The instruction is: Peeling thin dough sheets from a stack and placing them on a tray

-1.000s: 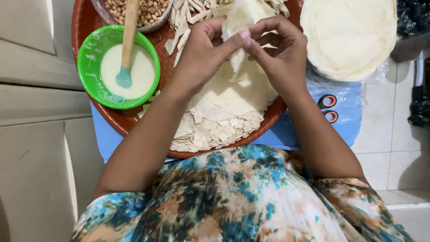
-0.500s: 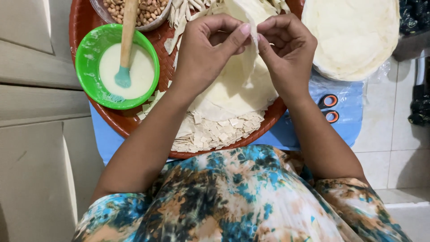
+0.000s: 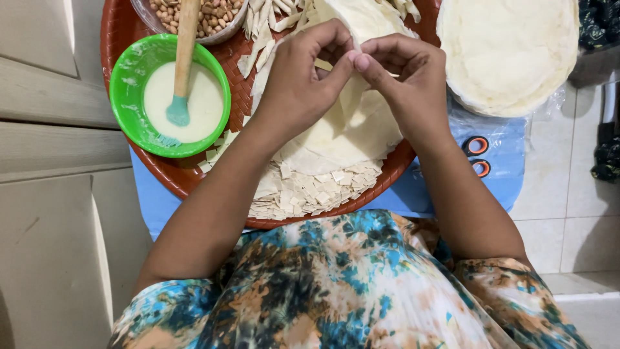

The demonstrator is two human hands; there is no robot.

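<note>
Fingertips now together, both hands (image 3: pixel 352 77) seemingly pinching pastry strip (image 3: pixel 345 103).

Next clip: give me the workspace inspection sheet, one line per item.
Surface: round reddish woven tray on a blue top.
Job's things: thin pale dough sheet, pinched at its upper edge by both hands; more sheets lie under it.
Clutter: green bowl of white paste with a wooden-handled teal brush; bowl of peanuts; small cut dough squares; dough strips; stack of round dough sheets; orange scissor handles.
Grippers: left hand and right hand, fingers meeting on the sheet.
Cables: nothing seen.
Surroundings: beige cabinet doors, white tiled floor.
</note>
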